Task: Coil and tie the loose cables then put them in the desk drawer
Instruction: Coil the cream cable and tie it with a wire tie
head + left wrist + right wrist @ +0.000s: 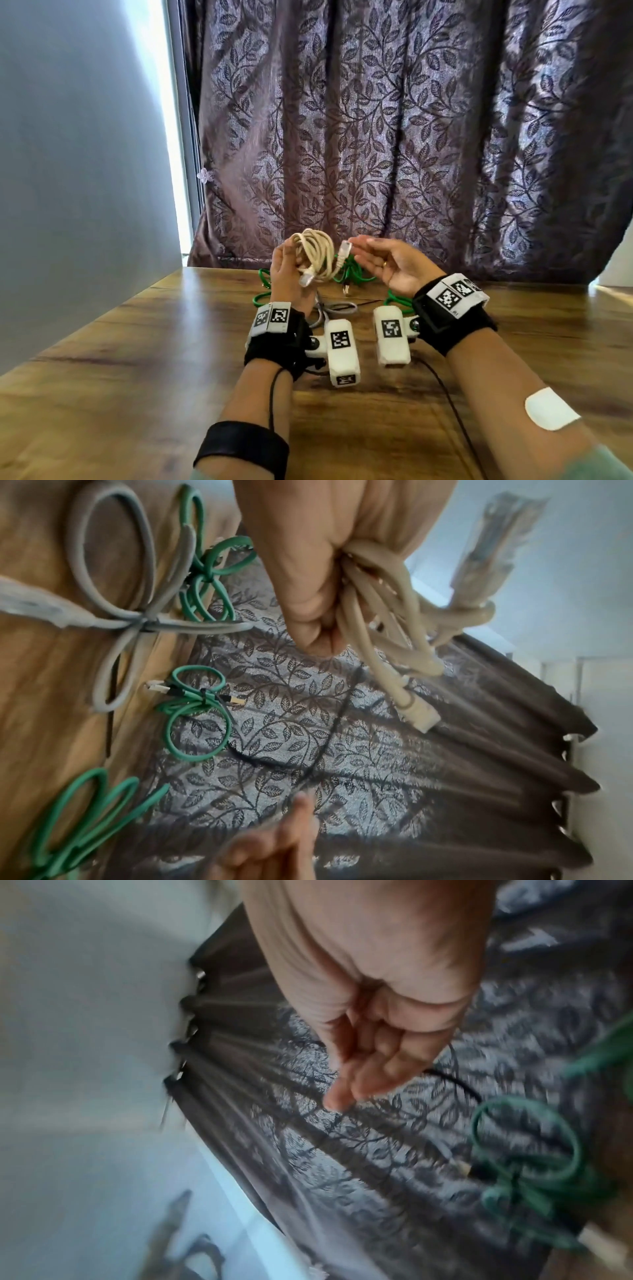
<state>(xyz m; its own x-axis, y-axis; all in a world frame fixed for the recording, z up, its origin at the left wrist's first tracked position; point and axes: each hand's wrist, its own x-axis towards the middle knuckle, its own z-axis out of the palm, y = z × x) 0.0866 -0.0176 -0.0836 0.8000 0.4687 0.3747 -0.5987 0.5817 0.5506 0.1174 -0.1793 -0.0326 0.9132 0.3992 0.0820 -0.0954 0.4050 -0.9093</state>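
Observation:
My left hand (287, 263) grips a coil of cream cable (317, 253) raised above the wooden table (137, 342). In the left wrist view the fingers (318, 601) wrap the coil's strands (377, 610); one connector (418, 712) hangs below and the other (496, 547) sticks up free. My right hand (373, 253) hovers just right of that upper connector (344, 248). Its fingers (363, 1069) are loosely extended and hold nothing.
On the table behind my hands lie a tied grey cable (113, 615) and tied green cable bundles (205, 569) (195, 710) (85, 818). A leaf-patterned curtain (376, 137) hangs at the table's far edge. A grey wall (68, 171) stands to the left.

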